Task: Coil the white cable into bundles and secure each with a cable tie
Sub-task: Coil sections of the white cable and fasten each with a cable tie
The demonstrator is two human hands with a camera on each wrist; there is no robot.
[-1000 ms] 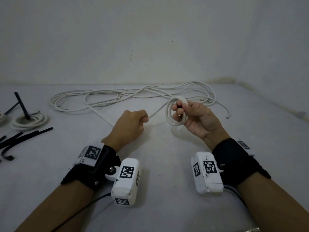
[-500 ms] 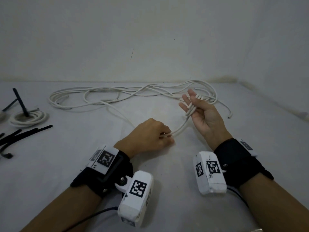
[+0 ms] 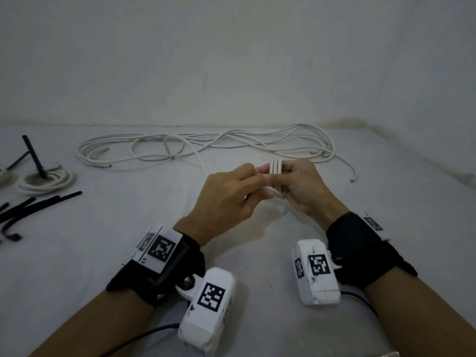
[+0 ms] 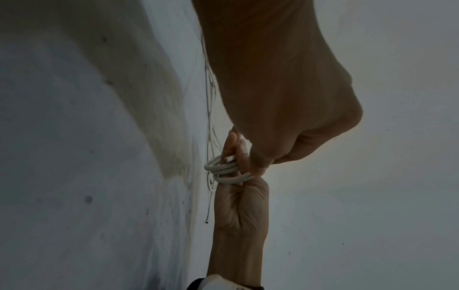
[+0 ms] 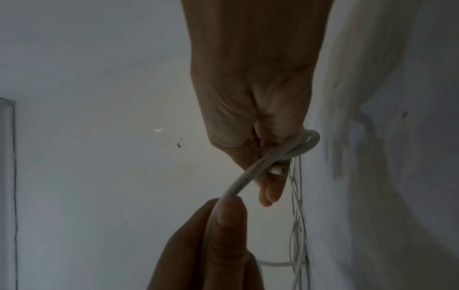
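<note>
**Both hands on a small coil of white cable above the table**

Nearest to us are the two wrist cameras: white boxes with black square markers, strapped on black wristbands, the left one (image 3: 208, 309) and the right one (image 3: 316, 271), each trailing a dark lead.

Just beyond them the hands meet above the table (image 3: 128, 253). Our right hand (image 3: 306, 188) has its fingers curled round a small coil (image 3: 276, 166) of the white cable, several turns lying side by side over the fingers; the right wrist view shows the loops wrapped at the fingertips. Our left hand (image 3: 229, 199) pinches a single strand of the same cable between thumb and fingers right beside the coil, and in the right wrist view that strand (image 5: 248, 172) runs from the coil down into the left fingers (image 5: 228, 215). In the left wrist view the coil (image 4: 223, 170) sits where the two hands touch.

Farther out, the rest of the white cable (image 3: 206, 148) sprawls in long loose loops across the table near the wall, with one strand leading back toward the hands and a free end (image 3: 352, 180) lying to the right.

Off to the left, several black cable ties (image 3: 38, 204) lie loose on the table. Behind them a finished bundle (image 3: 46, 180) of white cable lies flat, a black tie (image 3: 33, 155) standing up from it.
</note>
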